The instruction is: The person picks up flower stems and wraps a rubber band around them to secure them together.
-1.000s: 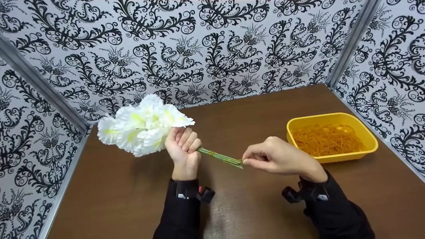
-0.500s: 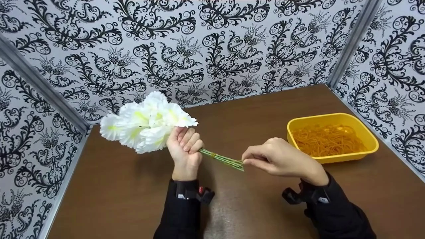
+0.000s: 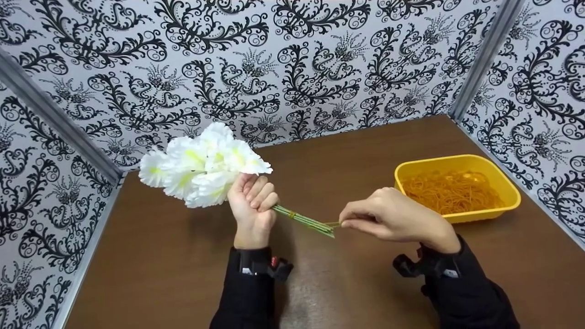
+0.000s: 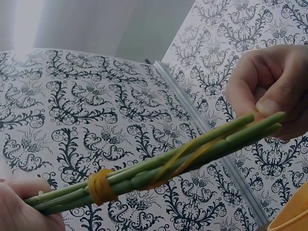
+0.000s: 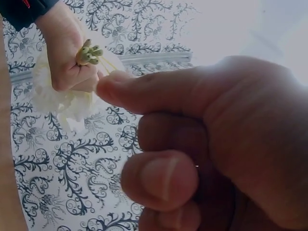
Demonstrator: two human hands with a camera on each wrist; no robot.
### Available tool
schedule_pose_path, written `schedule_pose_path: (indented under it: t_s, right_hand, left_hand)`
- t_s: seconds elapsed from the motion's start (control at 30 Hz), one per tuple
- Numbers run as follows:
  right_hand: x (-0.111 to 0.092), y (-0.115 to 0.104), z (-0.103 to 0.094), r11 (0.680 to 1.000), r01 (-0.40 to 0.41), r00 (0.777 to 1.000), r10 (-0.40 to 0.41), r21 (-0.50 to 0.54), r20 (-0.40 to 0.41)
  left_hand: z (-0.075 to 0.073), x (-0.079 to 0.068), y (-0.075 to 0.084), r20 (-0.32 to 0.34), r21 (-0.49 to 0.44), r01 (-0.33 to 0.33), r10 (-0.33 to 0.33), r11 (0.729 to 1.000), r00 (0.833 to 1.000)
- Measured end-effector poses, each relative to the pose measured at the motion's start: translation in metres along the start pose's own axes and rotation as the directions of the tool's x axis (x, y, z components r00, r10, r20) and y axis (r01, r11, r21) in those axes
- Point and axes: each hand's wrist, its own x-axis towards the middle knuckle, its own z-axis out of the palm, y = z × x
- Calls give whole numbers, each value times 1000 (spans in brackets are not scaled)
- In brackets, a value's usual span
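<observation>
My left hand [image 3: 253,201] grips a bunch of white flowers [image 3: 201,169] with yellow-green centres, fingers curled round the green stems [image 3: 311,223]. The blooms fan out to the left; the bare stem ends point right. One yellow rubber band [image 4: 102,186] is wound tightly round the stems near that hand. Nearer the cut ends, another rubber band [image 4: 177,159] runs slantwise along the stems. My right hand [image 3: 395,217] pinches it between thumb and forefinger and draws it taut just past the stem tips, as the right wrist view shows with thin strands [image 5: 109,65].
A yellow plastic tub [image 3: 512,203] stands at the right of the brown table [image 3: 311,292], close beside my right hand. Tangled rubber bands [image 3: 450,192] lie in it. Patterned wall panels [image 3: 320,68] enclose the table at the back and both sides.
My right hand has pulled slightly right, away from the stem ends, so a stretched strand of rubber band now shows between them. The flowers have risen a little in my left hand.
</observation>
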Motion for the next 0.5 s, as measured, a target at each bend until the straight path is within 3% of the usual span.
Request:
schedule_pose_path:
  t_s: [0.2, 0.4, 0.5]
  right_hand:
    - [11, 6, 16, 999, -18, 997, 14, -52, -70]
    - [23, 5, 39, 989, 55, 978, -82, -140, -190]
    - [28, 3, 47, 982, 65, 962, -109, -177, -251]
  left_hand:
    - [-3, 0, -11, 8, 39, 58, -58, 998, 998]
    - [-7, 2, -24, 45, 12, 161, -162, 987, 986]
    - [-9, 1, -32, 37, 42, 202, -203, 979, 978]
